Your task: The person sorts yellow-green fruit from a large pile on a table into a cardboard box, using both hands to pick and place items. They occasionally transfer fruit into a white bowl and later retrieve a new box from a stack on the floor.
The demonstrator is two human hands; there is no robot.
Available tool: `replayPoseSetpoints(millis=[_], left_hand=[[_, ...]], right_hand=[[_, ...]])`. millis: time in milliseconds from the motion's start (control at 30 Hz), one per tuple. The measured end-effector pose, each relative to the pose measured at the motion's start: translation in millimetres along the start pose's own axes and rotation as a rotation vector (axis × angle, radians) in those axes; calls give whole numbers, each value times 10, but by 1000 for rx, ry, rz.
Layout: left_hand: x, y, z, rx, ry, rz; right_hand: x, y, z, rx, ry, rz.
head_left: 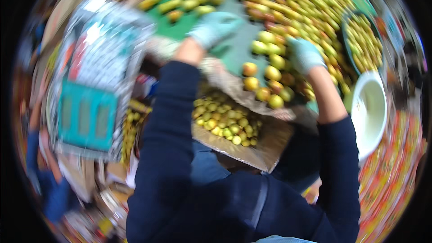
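Observation:
Both hands wear pale blue-green gloves. My left hand (217, 27) is above a green surface (236, 50), its fingers curled and blurred; whether it holds anything cannot be made out. My right hand (305, 54) is against the edge of a large heap of yellow-green round fruits (293, 3), its fingertips hidden among them. Loose yellow and reddish fruits (249, 69) lie between my hands. More fruits (190, 3) are beyond my left hand. Below the surface's cloth-covered edge (229, 84), an open cardboard box (243, 152) holds smaller fruits (229, 123) close to my body.
A plastic-wrapped scale (87, 114) with a keypad stands at left. At right are a round tub of fruits (364, 40) and a white basin (368, 114). Brightly coloured packages (391, 175) lie lower right. Another person's blue-clothed arm (54, 182) shows at far left.

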State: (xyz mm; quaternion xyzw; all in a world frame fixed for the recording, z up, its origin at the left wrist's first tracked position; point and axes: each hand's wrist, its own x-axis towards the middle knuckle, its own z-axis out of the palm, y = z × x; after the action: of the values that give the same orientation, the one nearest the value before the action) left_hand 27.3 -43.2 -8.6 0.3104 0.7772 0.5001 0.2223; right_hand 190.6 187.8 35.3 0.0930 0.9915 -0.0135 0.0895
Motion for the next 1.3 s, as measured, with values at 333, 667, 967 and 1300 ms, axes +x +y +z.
replayPoseSetpoints(millis=[333,667,967,1300], left_hand=[[-23,173,60,349,42,107],[287,-611,34,457,332,383],[238,-116,24,267,198,332],[222,-123,49,259,43,139]], right_hand=[[-1103,-2151,-1257,734,1026,-539],[-653,-2149,-961,378,670,-941],[-1021,-431,202,91,45,7],[42,407,-255,234,183,-77]])
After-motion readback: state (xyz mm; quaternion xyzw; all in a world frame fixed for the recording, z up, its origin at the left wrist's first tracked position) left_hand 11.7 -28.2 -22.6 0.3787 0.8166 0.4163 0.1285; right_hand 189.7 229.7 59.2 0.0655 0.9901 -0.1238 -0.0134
